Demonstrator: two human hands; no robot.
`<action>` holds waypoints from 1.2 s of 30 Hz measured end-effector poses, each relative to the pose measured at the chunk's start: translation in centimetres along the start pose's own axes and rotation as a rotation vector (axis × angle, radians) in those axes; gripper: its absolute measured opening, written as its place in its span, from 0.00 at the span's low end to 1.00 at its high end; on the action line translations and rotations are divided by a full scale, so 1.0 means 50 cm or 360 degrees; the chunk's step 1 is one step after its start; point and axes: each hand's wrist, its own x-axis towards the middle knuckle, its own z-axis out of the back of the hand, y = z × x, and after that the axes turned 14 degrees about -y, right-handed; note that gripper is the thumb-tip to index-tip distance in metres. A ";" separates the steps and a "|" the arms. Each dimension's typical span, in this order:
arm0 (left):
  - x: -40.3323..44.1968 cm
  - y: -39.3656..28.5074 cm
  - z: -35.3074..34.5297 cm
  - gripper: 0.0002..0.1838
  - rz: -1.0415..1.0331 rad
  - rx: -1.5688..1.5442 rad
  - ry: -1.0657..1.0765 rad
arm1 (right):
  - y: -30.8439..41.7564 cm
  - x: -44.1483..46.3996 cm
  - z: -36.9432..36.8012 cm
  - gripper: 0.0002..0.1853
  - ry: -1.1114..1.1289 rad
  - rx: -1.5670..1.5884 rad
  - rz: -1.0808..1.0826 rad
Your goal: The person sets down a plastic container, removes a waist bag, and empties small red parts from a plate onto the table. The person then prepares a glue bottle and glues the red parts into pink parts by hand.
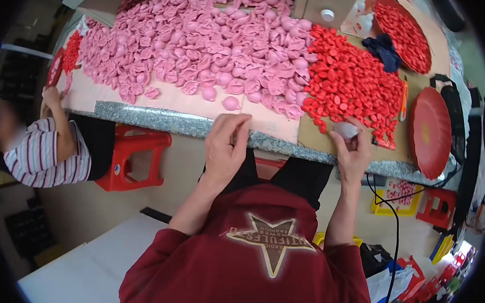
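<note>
Pinching pale rounded piece between right hand fingertips, at near edge of red pieces; long axis unclear; left hand curled, can't tell if gripping; nearer loose pink ball, just beyond its fingers; pink heap farther; red plate off right.

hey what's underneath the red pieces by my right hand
A brown surface shows around the near edge of the red pieces. The heap hides whatever is beneath its middle, so I can't tell.
</note>
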 end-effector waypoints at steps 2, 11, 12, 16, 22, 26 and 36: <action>0.024 0.026 -0.002 0.12 -0.0060 0.0282 -0.0196 | 0.001 -0.006 0.004 0.19 -0.0008 0.0093 -0.0141; 0.054 0.058 -0.001 0.18 0.0154 0.0151 0.0021 | 0.009 -0.003 0.005 0.18 0.0012 -0.0011 -0.0151; 0.049 0.059 0.000 0.16 0.0472 -0.0311 0.0035 | 0.014 -0.002 0.004 0.17 0.0004 -0.0021 -0.0165; 0.044 0.047 0.029 0.22 0.1734 -0.1775 0.0477 | 0.016 -0.003 0.004 0.16 0.0008 -0.0176 -0.0031; 0.015 0.035 0.009 0.25 0.2079 -0.2133 0.0842 | -0.001 -0.011 0.000 0.16 -0.0085 -0.0130 -0.0049; 0.004 0.028 0.010 0.25 0.2102 -0.2082 0.0905 | 0.004 -0.028 0.012 0.21 -0.0137 -0.0149 -0.0126; -0.035 0.030 0.003 0.20 0.1841 -0.2016 0.0885 | -0.021 -0.053 0.027 0.28 -0.0370 0.0174 -0.0039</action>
